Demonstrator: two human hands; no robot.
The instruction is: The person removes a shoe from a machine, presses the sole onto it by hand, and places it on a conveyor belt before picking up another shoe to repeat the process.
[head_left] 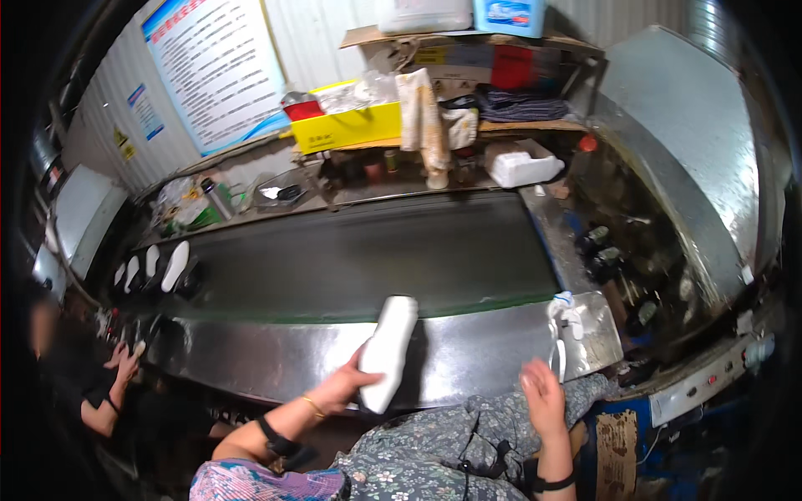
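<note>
My left hand (344,386) grips a white shoe sole (388,351) by its near end, holding it tilted over the shiny metal edge (468,355) of a dark conveyor belt (359,259). My right hand (543,399) hovers low over my flowered lap, fingers loosely apart, holding nothing. Several more white soles (174,265) lie in a row at the belt's far left end.
A co-worker's hands (124,361) rest at the belt's left end. A cluttered shelf behind the belt carries a yellow box (347,127), a white foam tray (522,163) and bottles. A large metal hood (693,159) stands at right. A white glove (564,321) hangs near the metal edge.
</note>
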